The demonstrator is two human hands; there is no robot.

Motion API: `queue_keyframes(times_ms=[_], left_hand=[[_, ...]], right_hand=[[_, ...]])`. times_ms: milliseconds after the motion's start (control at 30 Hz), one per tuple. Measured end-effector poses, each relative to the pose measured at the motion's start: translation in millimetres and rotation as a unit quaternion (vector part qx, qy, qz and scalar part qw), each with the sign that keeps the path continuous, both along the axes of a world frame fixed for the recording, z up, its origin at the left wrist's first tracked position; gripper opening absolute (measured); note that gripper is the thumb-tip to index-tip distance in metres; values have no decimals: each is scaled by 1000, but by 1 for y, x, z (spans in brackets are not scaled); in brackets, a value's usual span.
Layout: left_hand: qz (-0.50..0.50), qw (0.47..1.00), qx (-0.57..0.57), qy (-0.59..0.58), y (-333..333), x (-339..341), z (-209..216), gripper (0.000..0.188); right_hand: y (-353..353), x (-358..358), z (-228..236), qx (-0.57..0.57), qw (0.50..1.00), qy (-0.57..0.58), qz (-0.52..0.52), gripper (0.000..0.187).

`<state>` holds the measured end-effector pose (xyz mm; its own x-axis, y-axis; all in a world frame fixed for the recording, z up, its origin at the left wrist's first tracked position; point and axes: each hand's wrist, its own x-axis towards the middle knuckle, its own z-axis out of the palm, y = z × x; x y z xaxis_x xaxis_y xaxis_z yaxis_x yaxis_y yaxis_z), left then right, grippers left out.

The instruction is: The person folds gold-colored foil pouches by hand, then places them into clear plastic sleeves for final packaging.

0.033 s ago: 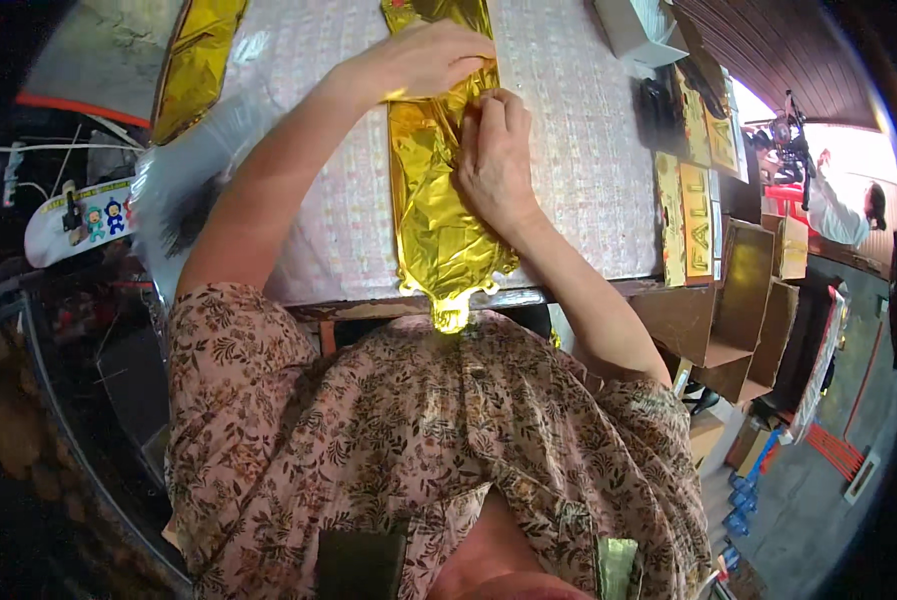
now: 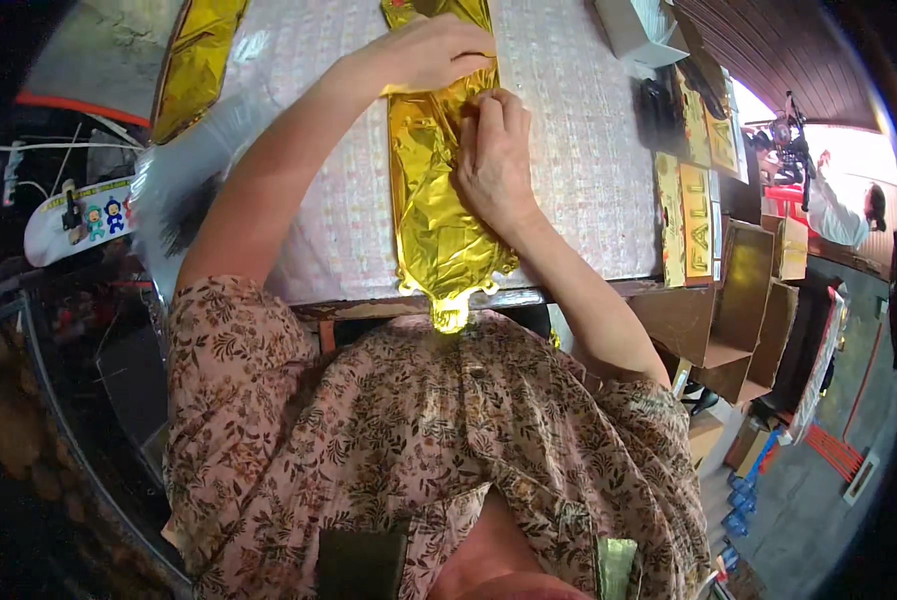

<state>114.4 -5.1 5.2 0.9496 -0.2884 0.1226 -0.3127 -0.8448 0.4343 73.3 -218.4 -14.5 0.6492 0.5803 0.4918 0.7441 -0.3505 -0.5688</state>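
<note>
A long, flat piece of shiny gold foil (image 2: pixel 433 205) lies creased down the table, like a flattened foil balloon. Its near end has small scalloped corners and a narrow tab hanging over the table edge. Across its far part reaches my left hand (image 2: pixel 436 54), fingers bent and close together at the foil's right side. Just nearer, my right hand (image 2: pixel 498 155) has its fingers curled against the foil's right edge. Both hands look closed on the foil; the fingertips are partly hidden.
The table (image 2: pixel 578 170) has a pale patterned cover under clear plastic. Another gold foil piece (image 2: pixel 193 75) lies at the far left. On the right are a white box (image 2: pixel 640 30), yellow printed packs (image 2: pixel 693 215) and open cardboard boxes (image 2: pixel 743 290). A person (image 2: pixel 838 205) is far right.
My left hand has shifted very slightly away and its fingers have moved a little on the foil. The right hand and the foil stay nearly in place.
</note>
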Motion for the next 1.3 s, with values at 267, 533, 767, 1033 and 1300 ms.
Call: queue_keyframes(times_ms=[267,533,767,1033,1300], left_hand=[[10,997,78,-20,7,45,19,44],[172,968,24,-179,91,62,3,27],[308,941,52,126,65,-9,25,60],[335,920,-179,96,57,-16,9,41],[204,920,-320,-99,57,-29,-24,32]], right_hand=[[-2,1,4,-41,999,-8,-10,26],[2,-1,3,-38,999,-9,2,29],[-3,1,3,-37,999,-2,-10,28],[-2,2,1,-25,1000,4,7,34],[-2,-6,8,-72,997,-25,-3,39]])
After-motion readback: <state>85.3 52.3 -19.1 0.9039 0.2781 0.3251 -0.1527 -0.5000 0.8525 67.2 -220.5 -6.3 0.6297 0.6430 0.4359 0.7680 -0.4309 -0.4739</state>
